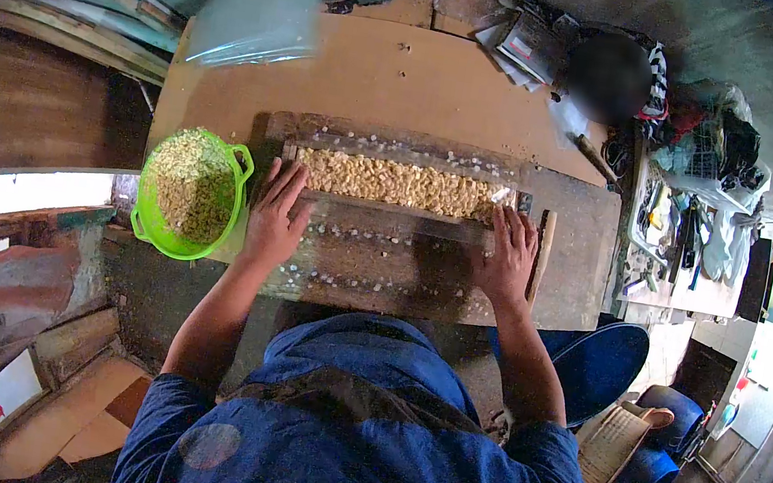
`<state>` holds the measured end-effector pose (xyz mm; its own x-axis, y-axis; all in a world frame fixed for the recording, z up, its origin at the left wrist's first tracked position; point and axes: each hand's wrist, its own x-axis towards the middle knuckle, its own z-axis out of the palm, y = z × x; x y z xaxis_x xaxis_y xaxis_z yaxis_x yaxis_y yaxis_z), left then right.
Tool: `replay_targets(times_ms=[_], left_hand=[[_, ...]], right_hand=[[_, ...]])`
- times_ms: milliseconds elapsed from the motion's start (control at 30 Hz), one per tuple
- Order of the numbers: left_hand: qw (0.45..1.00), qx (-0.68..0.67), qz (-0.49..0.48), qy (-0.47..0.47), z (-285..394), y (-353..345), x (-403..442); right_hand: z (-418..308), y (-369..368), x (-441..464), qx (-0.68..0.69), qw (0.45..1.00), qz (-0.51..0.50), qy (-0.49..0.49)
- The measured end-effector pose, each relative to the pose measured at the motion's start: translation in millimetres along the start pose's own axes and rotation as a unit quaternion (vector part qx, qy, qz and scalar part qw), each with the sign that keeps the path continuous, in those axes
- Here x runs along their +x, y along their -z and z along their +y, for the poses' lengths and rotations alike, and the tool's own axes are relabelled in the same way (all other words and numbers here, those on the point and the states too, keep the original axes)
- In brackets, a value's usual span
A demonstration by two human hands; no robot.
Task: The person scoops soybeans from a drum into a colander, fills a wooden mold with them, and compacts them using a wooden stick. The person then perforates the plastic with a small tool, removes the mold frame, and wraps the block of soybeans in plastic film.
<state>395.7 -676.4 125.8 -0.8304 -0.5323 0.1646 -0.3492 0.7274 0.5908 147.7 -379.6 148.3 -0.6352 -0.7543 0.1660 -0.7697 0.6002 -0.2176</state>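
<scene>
A long, narrow wooden frame (391,208) lies across a dark worn board (373,264), filled with a layer of pale, bean-like pieces (395,183). At its left end rests my left hand (279,217), fingers stretched out against the frame's corner. My right hand (508,254) lies at the opposite end, its fingers extended over the near edge. A small whitish scrap (500,196) shows among the pieces by the right fingertips. Left of my left hand stands a bright green basket (244,167) with more pale pieces (187,184) in it.
A wooden stick (540,258) lies right of my right hand. Clear plastic sheeting (257,21) is at the back left of the table (361,70). Notebooks and papers (529,49) lie at the back right. A blue barrel (598,365) stands below the table's right side.
</scene>
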Motion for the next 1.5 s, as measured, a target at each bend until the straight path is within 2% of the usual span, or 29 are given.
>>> replay_targets(times_ms=[367,433,500,567,600,733,833,900,1000,1133,1200,1233,1300,1433,1500], left_hand=[[0.998,-0.016,0.056,0.001,-2,-3,11],[0.998,-0.015,0.063,-0.001,1,-1,14],[0.997,-0.020,0.064,0.035,6,1,17],[0.996,-0.018,0.073,0.041,4,-2,19],[0.996,-0.018,0.081,0.045,3,-4,19],[0.993,-0.011,0.082,0.081,0,-8,25],[0.993,-0.028,0.082,0.085,-4,-12,28],[0.985,-0.077,0.086,0.125,-7,-17,30],[0.991,-0.049,0.078,0.100,-4,-13,34],[0.992,-0.011,0.053,0.113,-1,-9,38],[0.991,0.024,0.049,0.122,-1,-11,40],[0.991,0.023,0.049,0.121,-1,-13,40],[0.991,0.034,0.083,0.098,-2,-16,41],[0.991,0.061,0.084,0.086,-2,-16,43],[0.992,0.026,0.058,0.112,1,-12,44]], right_hand=[[14,1,3,-0.004,0.999,0.019,0.029],[10,8,8,0.035,0.999,0.013,0.020],[9,10,14,0.058,0.998,0.029,0.020],[14,10,18,0.106,0.994,0.019,-0.020],[16,13,20,0.146,0.987,-0.020,-0.057],[29,13,28,0.174,0.982,-0.044,-0.051],[33,19,36,0.189,0.975,-0.058,-0.097],[34,24,41,0.223,0.961,-0.058,-0.149],[42,16,46,0.242,0.953,-0.069,-0.168],[42,14,49,0.199,0.959,-0.091,-0.180],[46,6,46,0.151,0.982,-0.038,-0.112],[45,5,47,0.150,0.982,-0.037,-0.111],[39,3,48,0.107,0.985,-0.033,-0.135],[37,2,47,0.121,0.983,0.000,-0.137],[34,6,49,0.160,0.966,-0.009,-0.203]])
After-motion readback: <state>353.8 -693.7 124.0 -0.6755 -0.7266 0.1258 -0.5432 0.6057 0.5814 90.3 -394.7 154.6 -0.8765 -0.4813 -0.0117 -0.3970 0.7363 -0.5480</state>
